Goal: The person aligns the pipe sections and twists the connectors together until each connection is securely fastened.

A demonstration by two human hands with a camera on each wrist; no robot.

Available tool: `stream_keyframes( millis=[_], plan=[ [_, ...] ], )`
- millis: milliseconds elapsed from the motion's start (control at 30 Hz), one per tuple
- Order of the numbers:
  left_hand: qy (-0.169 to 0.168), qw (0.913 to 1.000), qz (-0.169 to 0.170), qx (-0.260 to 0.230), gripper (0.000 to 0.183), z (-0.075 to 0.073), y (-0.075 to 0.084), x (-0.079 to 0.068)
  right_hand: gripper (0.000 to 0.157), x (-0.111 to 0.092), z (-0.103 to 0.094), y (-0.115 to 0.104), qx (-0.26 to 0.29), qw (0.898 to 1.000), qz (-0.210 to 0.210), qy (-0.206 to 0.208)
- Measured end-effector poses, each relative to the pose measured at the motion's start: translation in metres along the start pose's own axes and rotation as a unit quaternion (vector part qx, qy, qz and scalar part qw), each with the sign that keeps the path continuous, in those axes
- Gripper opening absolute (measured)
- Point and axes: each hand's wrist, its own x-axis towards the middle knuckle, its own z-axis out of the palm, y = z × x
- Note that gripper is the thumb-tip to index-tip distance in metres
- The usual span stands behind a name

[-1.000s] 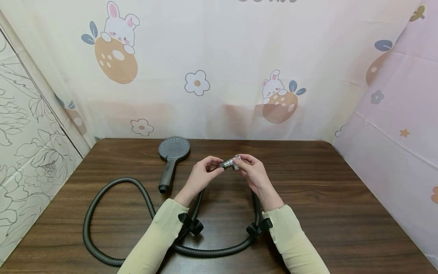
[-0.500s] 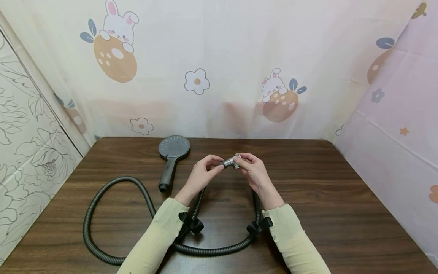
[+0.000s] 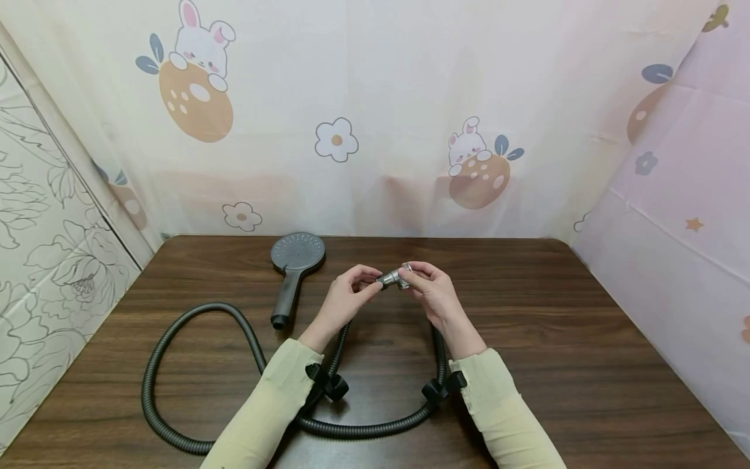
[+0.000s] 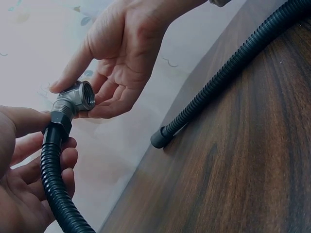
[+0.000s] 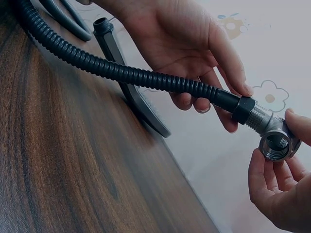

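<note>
Both hands are raised above the middle of the table, meeting at a silver metal threaded pipe fitting (image 5: 277, 141). My right hand (image 3: 436, 296) pinches this fitting between thumb and fingers; its round threaded opening shows in both wrist views. My left hand (image 3: 342, 299) holds the black nut (image 4: 60, 122) at the end of a black ribbed shower hose (image 4: 56, 179). The nut sits against the fitting's male thread, with several thread turns still visible. How deeply the two engage, I cannot tell.
A grey handheld shower head (image 3: 297, 260) lies face up left of the hands. The hose (image 3: 153, 371) loops across the wooden table (image 3: 556, 339); its other end (image 4: 158, 138) lies near the table's far edge. A printed curtain (image 3: 387, 78) hangs behind.
Both hands keep the same place, and the fitting and nut show no clear movement. Only the head view has shifted slightly.
</note>
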Motion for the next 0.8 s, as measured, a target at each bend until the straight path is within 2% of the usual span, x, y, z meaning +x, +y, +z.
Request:
stream_keyframes(
  millis=[367,800],
  plan=[
    [0.010,0.9996,0.007,0.025,0.022,-0.0004,-0.0001,0.0002,0.024,0.0002,-0.0001,0.0000,-0.009,1.000,0.000,0.003],
    [0.014,0.9998,0.005,0.016,0.020,-0.0005,0.0016,0.0001,0.027,0.0016,-0.0008,0.0009,-0.011,1.000,0.004,0.001]
  ],
)
